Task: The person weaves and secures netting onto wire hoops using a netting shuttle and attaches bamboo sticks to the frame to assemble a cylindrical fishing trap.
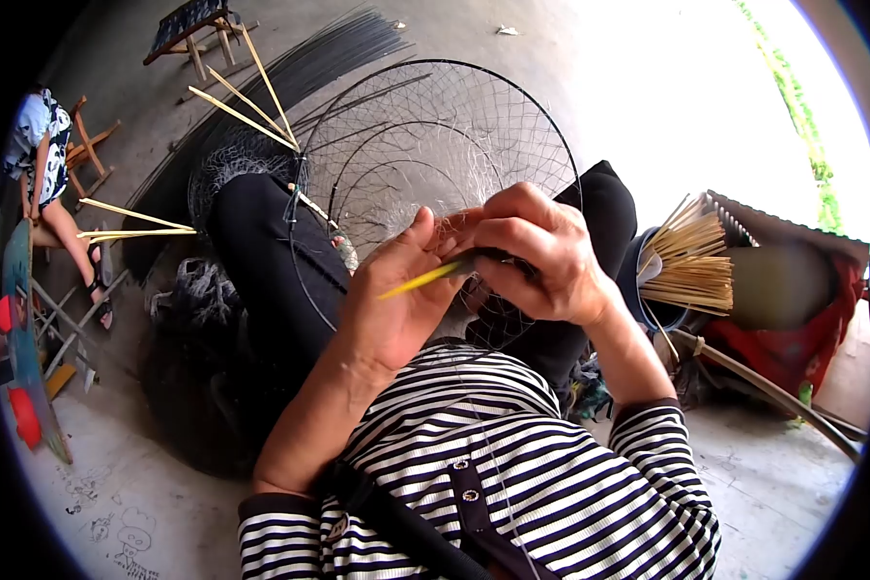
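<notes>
A round hoop (498, 72) strung with thin netting (396, 126) leans across my lap, between my knees. At its near side my right hand (541, 251) has its fingers closed round a dark tool with a yellow tip (422, 281), which points left across my other palm. My left hand (396, 280) is turned palm up beside it, thumb raised and fingers reaching under the right hand; its fingertips are hidden there. Fine pale threads (454, 174) spread over the net above both hands. A small wrapped stick (343, 249) lies by the left hand.
Thin sticks (246, 116) jut out at the left near a bundle of dark rods (338, 48). A bucket (638, 290) full of wooden sticks (691, 266) stands right. A seated person (43, 145) is at far left, near a wooden stool (188, 24) further back.
</notes>
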`<move>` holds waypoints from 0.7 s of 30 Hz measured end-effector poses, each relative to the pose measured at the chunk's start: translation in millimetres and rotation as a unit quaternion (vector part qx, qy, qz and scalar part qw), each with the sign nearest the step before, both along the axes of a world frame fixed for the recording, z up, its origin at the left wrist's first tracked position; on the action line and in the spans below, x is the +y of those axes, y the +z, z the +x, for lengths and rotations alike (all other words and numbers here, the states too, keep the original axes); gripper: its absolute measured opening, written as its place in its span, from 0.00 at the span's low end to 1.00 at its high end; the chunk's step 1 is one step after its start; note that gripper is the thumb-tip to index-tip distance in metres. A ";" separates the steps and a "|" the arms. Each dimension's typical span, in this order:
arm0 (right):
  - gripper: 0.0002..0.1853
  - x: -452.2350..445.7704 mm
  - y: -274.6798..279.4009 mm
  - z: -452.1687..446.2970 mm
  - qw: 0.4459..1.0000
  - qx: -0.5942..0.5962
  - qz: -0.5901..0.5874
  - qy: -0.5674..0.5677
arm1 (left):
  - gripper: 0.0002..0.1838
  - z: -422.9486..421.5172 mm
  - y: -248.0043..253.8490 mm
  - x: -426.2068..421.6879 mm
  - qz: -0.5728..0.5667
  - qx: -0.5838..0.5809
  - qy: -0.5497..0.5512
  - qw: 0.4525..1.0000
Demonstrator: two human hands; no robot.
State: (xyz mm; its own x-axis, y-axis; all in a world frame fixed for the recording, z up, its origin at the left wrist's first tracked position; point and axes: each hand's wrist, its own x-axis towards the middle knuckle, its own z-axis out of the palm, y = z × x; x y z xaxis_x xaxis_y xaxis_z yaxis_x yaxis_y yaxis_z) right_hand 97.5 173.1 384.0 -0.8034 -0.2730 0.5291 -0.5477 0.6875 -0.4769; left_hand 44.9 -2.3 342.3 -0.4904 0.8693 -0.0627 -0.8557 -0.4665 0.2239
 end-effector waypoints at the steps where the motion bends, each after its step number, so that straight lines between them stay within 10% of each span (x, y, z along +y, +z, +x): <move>1: 0.13 -3.0 -0.6 -1.6 1.000 0.004 -0.015 0.002 | 0.23 -2.1 -4.5 -0.4 0.076 -0.006 0.004 0.997; 3: 0.13 -1.6 -2.2 -1.7 1.000 0.007 -0.014 -0.022 | 0.22 1.1 4.1 0.0 -0.101 0.044 0.086 0.990; 21: 0.16 34.5 12.6 5.7 0.975 0.010 0.185 -0.124 | 0.24 -9.3 -1.1 -7.7 -0.106 0.021 0.084 0.991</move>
State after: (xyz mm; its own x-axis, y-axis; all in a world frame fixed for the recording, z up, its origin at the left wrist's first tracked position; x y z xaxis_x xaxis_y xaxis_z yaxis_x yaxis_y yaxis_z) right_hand 103.2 207.6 396.5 -0.8596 -0.2469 0.4473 -0.3495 0.9227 -0.1624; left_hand 35.6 -10.0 341.2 -0.6336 0.7444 -0.2108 -0.7574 -0.5411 0.3655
